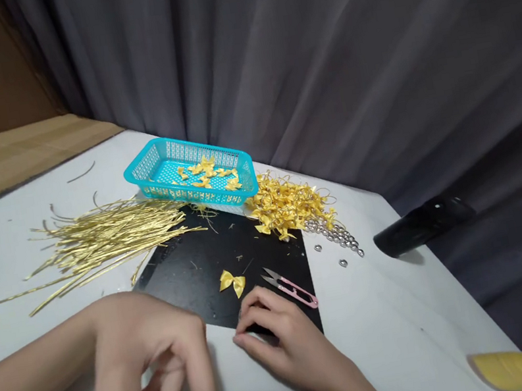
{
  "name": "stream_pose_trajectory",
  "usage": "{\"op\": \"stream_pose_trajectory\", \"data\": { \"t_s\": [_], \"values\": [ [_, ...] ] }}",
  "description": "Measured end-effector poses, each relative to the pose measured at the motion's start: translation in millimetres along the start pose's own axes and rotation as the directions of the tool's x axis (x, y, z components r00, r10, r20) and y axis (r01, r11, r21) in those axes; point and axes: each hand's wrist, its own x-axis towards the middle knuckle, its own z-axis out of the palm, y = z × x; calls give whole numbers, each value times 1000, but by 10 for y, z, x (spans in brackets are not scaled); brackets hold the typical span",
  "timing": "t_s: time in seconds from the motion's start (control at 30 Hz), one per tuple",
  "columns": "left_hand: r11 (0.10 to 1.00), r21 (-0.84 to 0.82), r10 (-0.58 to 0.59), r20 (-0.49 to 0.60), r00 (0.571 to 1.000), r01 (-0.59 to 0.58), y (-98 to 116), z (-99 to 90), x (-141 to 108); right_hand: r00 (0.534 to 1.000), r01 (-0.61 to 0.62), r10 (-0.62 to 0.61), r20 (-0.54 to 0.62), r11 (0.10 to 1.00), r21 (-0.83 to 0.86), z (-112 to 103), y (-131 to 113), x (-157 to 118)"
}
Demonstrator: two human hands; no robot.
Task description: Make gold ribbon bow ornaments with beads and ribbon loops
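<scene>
My left hand [157,353] is over the near left of the table, blurred, its fingers bent down and apart. Its fingertips run off the bottom of the view, and I see nothing held. At the near edge of a black mat [180,282] rests my right hand [284,332], thumb and fingertips pressed together; whatever they may pinch is hidden. Just beyond these fingertips lies one yellow ribbon bow [232,283]. Pink-handled thread snips [290,287] lie beside the right hand, blades pointing away to the left.
A turquoise basket [194,197] holds several yellow bows. Left of it spreads a bundle of gold cords [112,234]. Right of it are a heap of corded yellow bows [287,204] and silver beads [335,233]. A black cylinder [421,225] lies near the right table edge, before a grey curtain [319,65].
</scene>
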Motion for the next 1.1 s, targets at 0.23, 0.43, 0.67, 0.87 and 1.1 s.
{"op": "stream_pose_trajectory", "data": {
  "t_s": [0.23, 0.43, 0.67, 0.87, 1.1],
  "values": [
    [654, 658, 308, -683, 662, 375, -300, -18, 332, 982, -103, 82, -173, 988, -118, -98, 83, 21],
    [533, 711, 290, -662, 691, 458, -502, -131, 349, 971, -166, 131, -199, 971, -174, 7, 95, 65],
    [557, 738, 290, -604, 743, 382, -449, -110, 358, 959, -190, 160, -235, 975, -114, 16, 100, 64],
    [604, 747, 297, -534, 792, 277, -445, -99, 367, 962, -205, 198, -191, 978, -22, -86, 94, 35],
    [484, 672, 146, -693, 706, 560, -297, -106, 227, 956, -291, 282, -81, 947, -138, -205, 35, -14]
  ]
}}
